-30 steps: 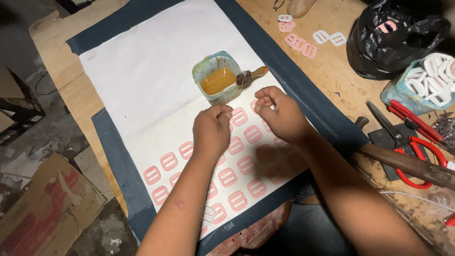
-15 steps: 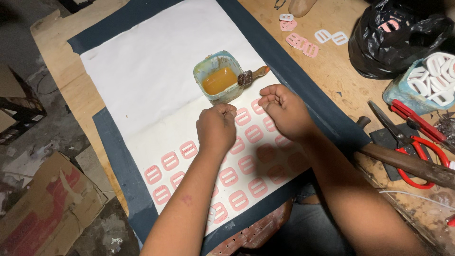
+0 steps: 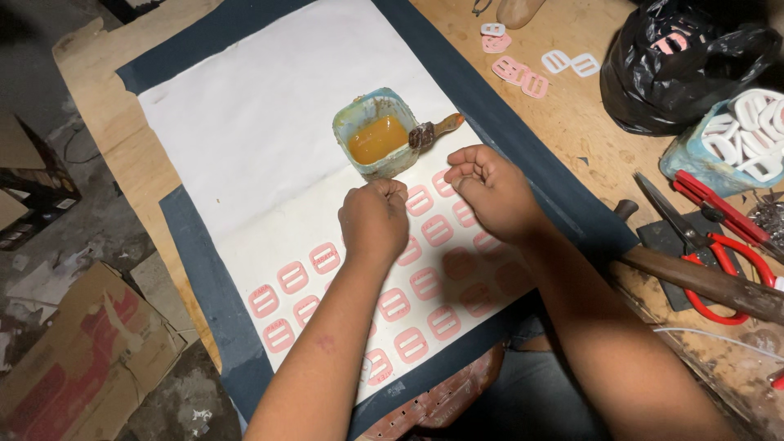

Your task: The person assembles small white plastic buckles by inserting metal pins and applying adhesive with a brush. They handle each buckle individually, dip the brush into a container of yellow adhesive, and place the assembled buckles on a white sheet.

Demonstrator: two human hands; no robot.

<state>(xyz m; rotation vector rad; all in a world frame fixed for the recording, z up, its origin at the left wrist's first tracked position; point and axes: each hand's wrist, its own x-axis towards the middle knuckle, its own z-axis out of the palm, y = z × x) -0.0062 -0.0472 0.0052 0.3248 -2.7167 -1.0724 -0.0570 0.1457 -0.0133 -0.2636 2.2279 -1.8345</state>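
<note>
pink buckle-shaped pieces (image 3: 435, 229) lie in slanted rows across the near half of a white sheet (image 3: 269, 131), which rests on a dark blue mat (image 3: 196, 269) on a wooden table (image 3: 106, 122). the rows run from the sheet's near left corner up toward its middle, each piece flat and apart from its neighbours. the left hand (image 3: 374, 219) is curled over the middle of the sheet, knuckles up, fingertips pinched together at the top row; whether a piece sits between them cannot be told. the right hand (image 3: 492, 189) is beside it, nearer the sheet's right edge, fingers bent inward and thumb tucked against them, hovering over or touching the pieces there; contact is not clear. both forearms cross the near edge of the mat and cover part of the rows.

just beyond the hands, at the sheet's centre, stands a small stained cup (image 3: 377, 135) of amber glue, with a short brush (image 3: 435, 130) resting on its right rim, handle pointing to the right.

toward the far right of the table, more loose pink and white buckles (image 3: 520, 79) lie on bare wood. a black plastic bag (image 3: 686, 65) sits at the far right corner, and a tub of white buckles (image 3: 739, 139) next to it. red-handled scissors (image 3: 719, 245) and a wooden-handled tool (image 3: 702, 282) lie along the right edge.
</note>
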